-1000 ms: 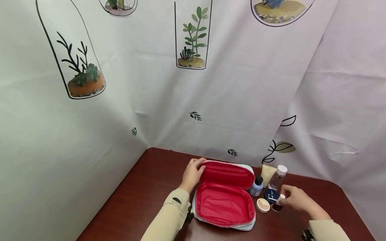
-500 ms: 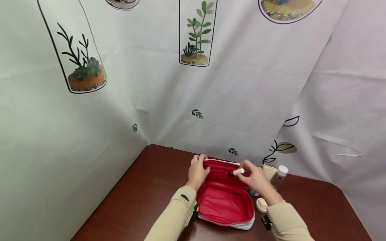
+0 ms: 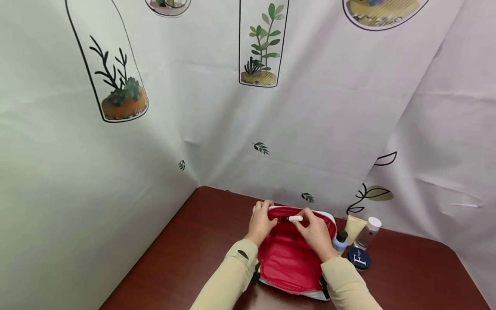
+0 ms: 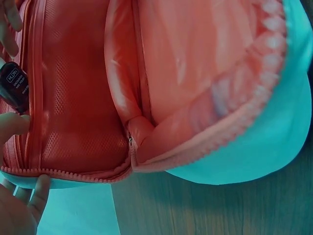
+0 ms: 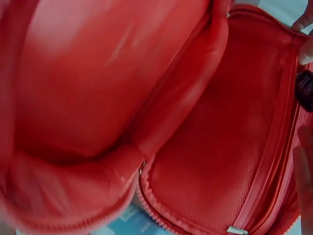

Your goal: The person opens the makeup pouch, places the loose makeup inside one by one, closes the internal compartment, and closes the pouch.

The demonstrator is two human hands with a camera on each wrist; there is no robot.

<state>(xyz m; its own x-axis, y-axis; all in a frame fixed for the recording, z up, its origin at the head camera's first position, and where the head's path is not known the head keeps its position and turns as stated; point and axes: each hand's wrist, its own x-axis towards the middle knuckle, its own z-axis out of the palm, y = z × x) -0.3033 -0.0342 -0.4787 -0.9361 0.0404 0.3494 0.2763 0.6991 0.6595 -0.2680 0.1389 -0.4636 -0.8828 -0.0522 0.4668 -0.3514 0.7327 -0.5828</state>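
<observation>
A cosmetic bag with a red lining stands unzipped on the table, its lid raised at the back. My left hand grips the lid's left edge, thumb inside and fingers outside. Between the fingers of my right hand is a small dark bottle with a white cap, held lying sideways. It is at the zipped mesh pocket inside the lid; in the right wrist view the dark bottle end shows beside the pocket's edge. The bag's main compartment holds nothing that I can see.
Right of the bag stand a blue bottle with a black cap, a cream tube and a clear bottle with a white cap. A round dark-blue case lies before them. Printed cloth hangs behind the table.
My right hand has picked the small bottle up from the table on the right and carried it left to the lid pocket. My left hand has stayed on the lid.
</observation>
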